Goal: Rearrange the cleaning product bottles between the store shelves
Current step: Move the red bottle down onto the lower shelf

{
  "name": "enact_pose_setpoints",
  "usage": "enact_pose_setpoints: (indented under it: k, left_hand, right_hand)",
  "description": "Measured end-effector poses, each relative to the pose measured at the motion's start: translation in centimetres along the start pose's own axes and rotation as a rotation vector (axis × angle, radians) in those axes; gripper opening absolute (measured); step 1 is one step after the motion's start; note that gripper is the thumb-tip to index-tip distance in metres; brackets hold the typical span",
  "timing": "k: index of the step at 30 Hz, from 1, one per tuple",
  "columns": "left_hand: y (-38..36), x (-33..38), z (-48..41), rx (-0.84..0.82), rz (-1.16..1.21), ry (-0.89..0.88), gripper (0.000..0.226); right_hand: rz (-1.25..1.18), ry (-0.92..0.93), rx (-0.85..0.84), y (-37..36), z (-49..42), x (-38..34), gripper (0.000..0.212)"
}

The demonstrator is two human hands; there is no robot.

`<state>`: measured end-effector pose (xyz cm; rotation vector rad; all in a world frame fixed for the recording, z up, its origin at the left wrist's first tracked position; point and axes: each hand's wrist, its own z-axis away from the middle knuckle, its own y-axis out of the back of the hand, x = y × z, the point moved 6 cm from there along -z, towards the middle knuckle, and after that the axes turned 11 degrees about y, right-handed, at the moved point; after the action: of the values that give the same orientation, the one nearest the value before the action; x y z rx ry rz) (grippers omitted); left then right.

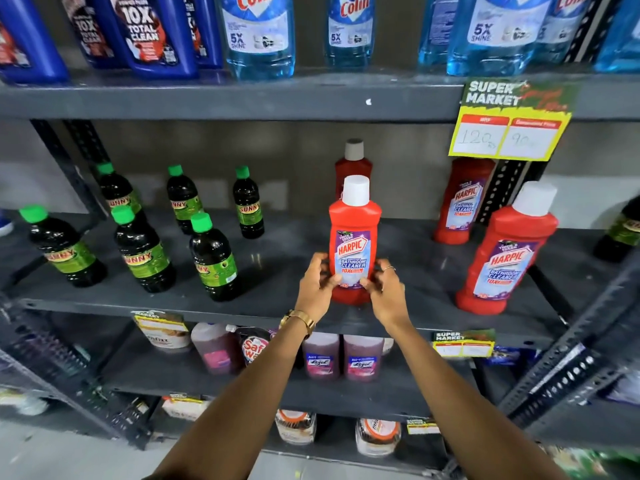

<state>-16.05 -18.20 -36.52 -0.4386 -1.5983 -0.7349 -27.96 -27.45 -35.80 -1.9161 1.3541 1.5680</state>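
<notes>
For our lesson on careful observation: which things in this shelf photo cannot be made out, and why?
Head view only:
- Price card: handwritten figures faint and blurred.
- Rear red bottle: label hidden by the front Harpic bottle.
- Top-shelf Colin bottles: caps cut off by the upper edge.
- Bottom-shelf jars: labels blurred.

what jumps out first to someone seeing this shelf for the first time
The red Harpic bathroom cleaner bottle at the front centre of the middle shelf, with the left hand and right hand at either side of its base. Next, the yellow price tag hanging from the shelf above on the right, and the green-capped Sunny bottles spread across the left.
</notes>
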Motion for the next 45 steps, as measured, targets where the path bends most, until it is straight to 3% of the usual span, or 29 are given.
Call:
enact_pose_setpoints:
  k: [36, 41, 45]
  left_hand:
    - [0.2, 1.4, 2.2, 0.012, -0.105, 0.046, 0.034]
    - [2.3, 3.4, 4.5, 0.2, -0.055, -0.112, 0.036]
    - [5.2, 9.4, 7.1, 0.371, 0.03, -0.349, 0.022]
  right_hand:
    - [0.043, -0.079, -0.079, 1.4, 1.5, -1.3, 0.045]
    - [0.057, 0.134, 0.13, 4.0, 3.2, -6.2, 0.028]
    - [-0.02, 0.38, 0.146, 4.0, 3.7, -13.0, 0.011]
